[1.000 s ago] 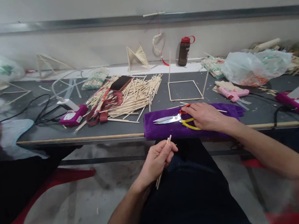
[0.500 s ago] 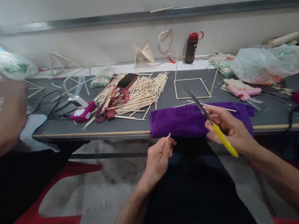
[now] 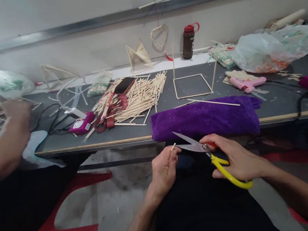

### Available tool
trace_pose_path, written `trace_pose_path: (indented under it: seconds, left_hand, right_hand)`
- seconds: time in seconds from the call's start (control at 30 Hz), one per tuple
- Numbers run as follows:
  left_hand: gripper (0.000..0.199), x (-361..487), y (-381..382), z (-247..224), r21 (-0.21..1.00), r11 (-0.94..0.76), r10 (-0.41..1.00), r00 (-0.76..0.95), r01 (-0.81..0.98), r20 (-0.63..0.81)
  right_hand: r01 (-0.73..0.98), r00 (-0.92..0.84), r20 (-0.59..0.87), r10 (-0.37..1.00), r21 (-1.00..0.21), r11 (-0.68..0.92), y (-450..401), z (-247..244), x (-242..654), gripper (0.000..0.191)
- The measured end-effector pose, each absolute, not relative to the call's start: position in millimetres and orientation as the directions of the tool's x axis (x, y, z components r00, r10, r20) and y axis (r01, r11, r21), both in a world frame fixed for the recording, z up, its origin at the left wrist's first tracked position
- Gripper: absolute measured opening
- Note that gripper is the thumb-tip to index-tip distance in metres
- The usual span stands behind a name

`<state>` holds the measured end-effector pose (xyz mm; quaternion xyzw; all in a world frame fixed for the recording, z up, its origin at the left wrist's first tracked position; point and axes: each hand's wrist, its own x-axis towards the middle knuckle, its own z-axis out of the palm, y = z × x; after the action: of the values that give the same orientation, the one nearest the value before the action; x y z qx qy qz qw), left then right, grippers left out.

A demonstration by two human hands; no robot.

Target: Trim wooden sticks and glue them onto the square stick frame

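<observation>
grasping stick [image 3: 174,146] in left hand [image 3: 163,168], on near side of towel [image 3: 203,118]; showing only its tip, angled far and slightly right, with rest hidden in the grip. gripping scissors [image 3: 205,147] by the handles in right hand [image 3: 239,159], right of stick. pointing left with blades parted, long axis roughly across the tip's; ending just beside left hand, contact unclear. nearest to stick: left hand.

The scissors [image 3: 204,147], steel-bladed with yellow and red handles, sit in the right hand [image 3: 236,159], blades parted and pointing at the left hand [image 3: 163,168]. The lower blade reaches that hand's fingertips (whether it touches, I can't tell). A pale stick [image 3: 174,146] pokes up, tilted, from the left hand's pinch, mostly hidden.
</observation>
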<state>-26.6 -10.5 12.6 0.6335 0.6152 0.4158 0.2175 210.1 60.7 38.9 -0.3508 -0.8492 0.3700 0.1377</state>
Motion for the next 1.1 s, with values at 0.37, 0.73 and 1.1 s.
trace_pose_path:
  seconds: [0.37,0.73,1.1]
  left_hand:
    - [0.023,-25,-10,2,0.515,-0.313,0.877,0.034,0.798,0.480]
    - [0.025,-26,-4,-10,0.358,-0.379,0.823,0.134,0.854,0.551]
    - [0.023,-27,-2,-14,0.301,-0.371,0.814,0.151,0.879,0.562]
  right_hand:
    - [0.469,-0.748,0.000,0.664,-0.708,0.529,62,26,192,0.075]
    - [0.447,-0.735,0.068,0.675,-0.699,0.558,61,18,188,0.077]
    - [0.464,-0.723,0.009,0.691,-0.734,0.496,59,16,185,0.077]
